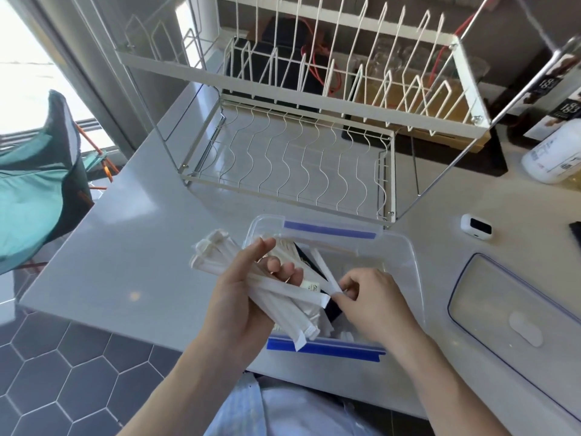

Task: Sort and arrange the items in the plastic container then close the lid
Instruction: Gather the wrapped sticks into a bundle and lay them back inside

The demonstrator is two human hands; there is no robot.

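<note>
Pale glossy worktop [125,247], smooth and reflective, with a white wire dish rack [298,121] in two tiers at its far side; the lower tier shows wavy wire runs, the upper one upright prongs. Near the front edge stands the plastic container [405,262], a clear rectangular tub with rounded corners and blue latch flaps on its far and near rims, open at the top. Its lid [515,319], translucent with a thin blue rim line and a raised oval tab, lies flat on the worktop just to the right, apart from the tub. A white bottle [553,155] lies at the far right, and a small white device [476,226] with a dark face rests behind the lid.

Left hand [239,306], over the tub's left rim, is closed around a bundle of paper-wrapped sticks [267,297], long, flat and white, fanned out to the upper left and crossing the near blue latch. Right hand [374,303], above the tub's middle, pinches one end of a single wrapped stick [323,272] between thumb and fingertips. More white wrappers and a dark packet lie inside, partly hidden by both hands. Dark hexagonal floor tiles [63,372] show below the worktop edge.
</note>
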